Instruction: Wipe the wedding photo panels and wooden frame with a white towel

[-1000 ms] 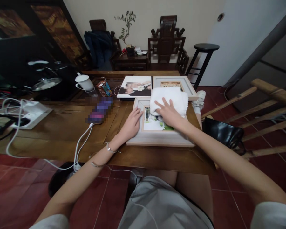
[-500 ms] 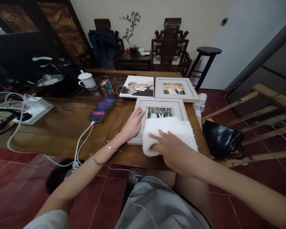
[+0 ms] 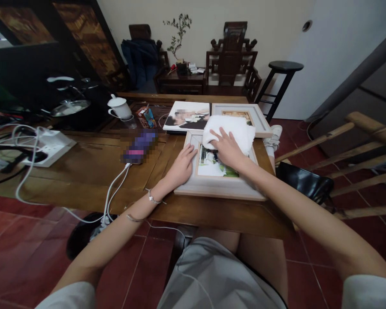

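Observation:
A picture frame (image 3: 218, 191) with a pale wooden rim and wide light mat lies flat near the table's front edge. My left hand (image 3: 182, 165) rests on its left side, fingers stretched out over the border. My right hand (image 3: 228, 148) presses a folded, fluffy white towel (image 3: 233, 126) onto the frame's upper part, its fingers spread on top and the thumb at the fold. The towel and hand cover much of the photo inside. Behind lie a second framed photo (image 3: 262, 118), partly hidden by the towel, and a white-edged photo panel (image 3: 186, 113).
On the wooden table (image 3: 99, 180) are a charging phone (image 3: 138, 148), a drink carton (image 3: 146, 116), a lidded white cup (image 3: 119, 108), a pot (image 3: 71, 111) and a power strip (image 3: 53, 148) with tangled cables. A wooden chair (image 3: 369, 128) with a black bag (image 3: 304, 182) stands right.
My right hand has slid the towel away from me, from the frame's near edge to its far edge, uncovering the lower part of the photo. My left hand stays on the frame.

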The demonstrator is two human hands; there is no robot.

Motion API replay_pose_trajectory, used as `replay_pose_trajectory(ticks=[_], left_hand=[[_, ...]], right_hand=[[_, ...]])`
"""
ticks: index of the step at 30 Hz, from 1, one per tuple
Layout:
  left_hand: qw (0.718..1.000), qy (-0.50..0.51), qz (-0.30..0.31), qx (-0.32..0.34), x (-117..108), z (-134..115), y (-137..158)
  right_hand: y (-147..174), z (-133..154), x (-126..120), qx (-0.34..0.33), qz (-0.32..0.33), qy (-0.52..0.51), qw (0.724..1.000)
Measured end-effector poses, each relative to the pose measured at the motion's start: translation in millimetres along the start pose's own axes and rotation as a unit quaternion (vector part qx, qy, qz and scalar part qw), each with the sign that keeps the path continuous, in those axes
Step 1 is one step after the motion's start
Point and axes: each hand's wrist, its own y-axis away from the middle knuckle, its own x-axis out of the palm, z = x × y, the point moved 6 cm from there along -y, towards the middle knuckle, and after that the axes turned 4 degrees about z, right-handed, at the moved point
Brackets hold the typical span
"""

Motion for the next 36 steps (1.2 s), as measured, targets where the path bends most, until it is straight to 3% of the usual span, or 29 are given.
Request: replay_pose_trajectory(ticks=[5,10,14,17,22,25,29,36], left_hand=[[1.0,0.003,0.0,-0.004,-0.5,-0.1,-0.3],[1.0,-0.004,0.004,-0.002,-1.2,-1.2,-0.1],[1.0,-0.002,0.006,-0.013,-2.2,-4.6,-1.2],[0.999,0.022,-0.011,-0.033,-7.8,-10.6,-2.6],[0.989,0.1,-0.087,-0.068,-23.9,-16.9,-1.5],[0.985,0.115,-0.099,-0.076,-26.8,-16.4,-0.2],[0.986,0.123,-0.088,-0.076,-25.2,-16.9,0.2],[0.989,0.106,-0.062,-0.086,-19.0,-13.7,0.4]], right_hand=[[11.9,22.8,1.2,-0.034,0.044,0.013,0.998],[63.3,50.0,-10.4,-0.091,0.125,-0.037,0.987],[106.8,62.3,-26.7,-0.147,0.13,-0.088,0.977],[120.0,75.5,-30.7,-0.181,0.128,-0.092,0.971],[94.6,99.8,-24.3,-0.191,0.067,-0.048,0.978],[66.3,100.6,-19.3,-0.161,0.038,-0.008,0.986],[30.3,81.9,-10.6,-0.105,0.067,0.023,0.992],[-20.6,46.7,-9.0,-0.062,0.006,0.049,0.997]])
